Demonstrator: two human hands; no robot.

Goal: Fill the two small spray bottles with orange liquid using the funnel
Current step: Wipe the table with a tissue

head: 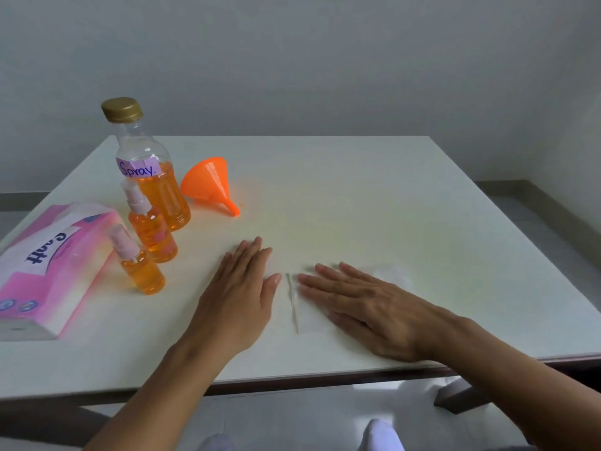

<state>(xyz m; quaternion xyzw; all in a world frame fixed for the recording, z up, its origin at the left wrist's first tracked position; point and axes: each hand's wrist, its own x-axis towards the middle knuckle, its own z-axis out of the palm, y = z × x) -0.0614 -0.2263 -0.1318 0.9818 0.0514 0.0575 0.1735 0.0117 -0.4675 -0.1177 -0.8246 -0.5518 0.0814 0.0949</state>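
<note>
**Bottles filled, funnel on its side**

Two small spray bottles (pixel 143 266) (pixel 153 231) stand upright, capped, full of orange liquid, left of the left hand (pixel 239 297). The orange funnel (pixel 208 185) lies tipped beyond that hand, beside the capped, half-full large bottle (pixel 151 172).

I am seeing a table (pixel 357 196) w/ a smooth, matt off-white top. The big bottle (pixel 153 177) is looking like clear, glossy plastic, w/ a gold metallic-looking cap (pixel 122 109) and a matt paper label (pixel 138 167). The two small spray bottles (pixel 151 232) (pixel 141 271) are also showing clear glossy plastic, w/ pale pink plastic tops. The funnel (pixel 209 185) is appearing as smooth orange plastic, approx. semi-glossy. The tissue pack (pixel 48 265) is shining like thin plastic film. I am noticing a thin white tissue (pixel 312 317), matt, under my right hand (pixel 367 307).
</note>
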